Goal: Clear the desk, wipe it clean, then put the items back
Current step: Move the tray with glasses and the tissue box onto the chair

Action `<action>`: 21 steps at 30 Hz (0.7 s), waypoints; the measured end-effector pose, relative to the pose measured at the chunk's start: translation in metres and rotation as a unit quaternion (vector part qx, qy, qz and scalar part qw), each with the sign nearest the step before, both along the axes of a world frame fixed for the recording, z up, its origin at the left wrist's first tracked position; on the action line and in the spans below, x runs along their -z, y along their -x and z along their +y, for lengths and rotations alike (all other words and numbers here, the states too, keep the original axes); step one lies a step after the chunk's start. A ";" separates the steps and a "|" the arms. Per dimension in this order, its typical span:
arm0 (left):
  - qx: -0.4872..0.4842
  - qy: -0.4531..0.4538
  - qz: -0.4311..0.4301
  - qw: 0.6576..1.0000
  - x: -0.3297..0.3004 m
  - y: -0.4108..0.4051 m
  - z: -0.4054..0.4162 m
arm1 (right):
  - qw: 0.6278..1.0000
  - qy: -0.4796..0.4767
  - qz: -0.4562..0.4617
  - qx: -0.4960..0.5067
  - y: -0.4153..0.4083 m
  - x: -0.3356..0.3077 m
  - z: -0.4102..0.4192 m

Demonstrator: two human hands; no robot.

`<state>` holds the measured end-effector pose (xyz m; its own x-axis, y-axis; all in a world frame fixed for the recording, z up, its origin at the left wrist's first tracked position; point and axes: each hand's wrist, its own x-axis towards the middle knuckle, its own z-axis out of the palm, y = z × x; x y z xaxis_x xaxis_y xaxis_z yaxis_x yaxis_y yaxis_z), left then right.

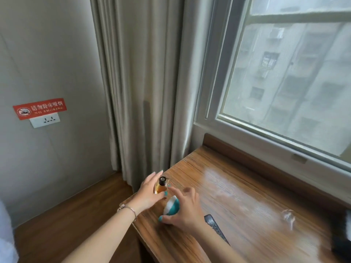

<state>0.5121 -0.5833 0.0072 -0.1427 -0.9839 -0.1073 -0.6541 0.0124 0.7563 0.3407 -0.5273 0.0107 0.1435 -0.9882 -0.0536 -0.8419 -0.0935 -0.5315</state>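
Observation:
A small glass bottle (161, 186) of amber liquid with a black cap is held by my left hand (150, 192) just above the left corner of the wooden desk (237, 202). My right hand (185, 211) grips a round teal and white object (171, 206) close beside it, low over the desk. A dark remote control (216, 227) lies on the desk, partly under my right forearm. A small clear glass item (288, 217), blurred, sits further right.
A black and white object (341, 236) is cut off at the right edge. Grey curtains (140, 88) hang behind the desk's left corner, a window (288, 76) runs along its back. Wood floor (72, 211) lies to the left.

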 end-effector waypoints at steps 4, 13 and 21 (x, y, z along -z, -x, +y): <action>0.068 0.006 0.021 0.997 0.012 -0.007 -0.021 | 0.997 -0.024 -0.059 0.036 0.001 -0.002 -0.006; 0.198 0.077 0.019 0.977 0.011 -0.011 -0.049 | 0.968 0.004 -0.126 0.216 -0.003 -0.017 -0.007; 0.313 0.104 0.089 0.940 -0.018 0.027 -0.041 | 0.916 0.096 -0.135 0.366 0.010 -0.036 0.038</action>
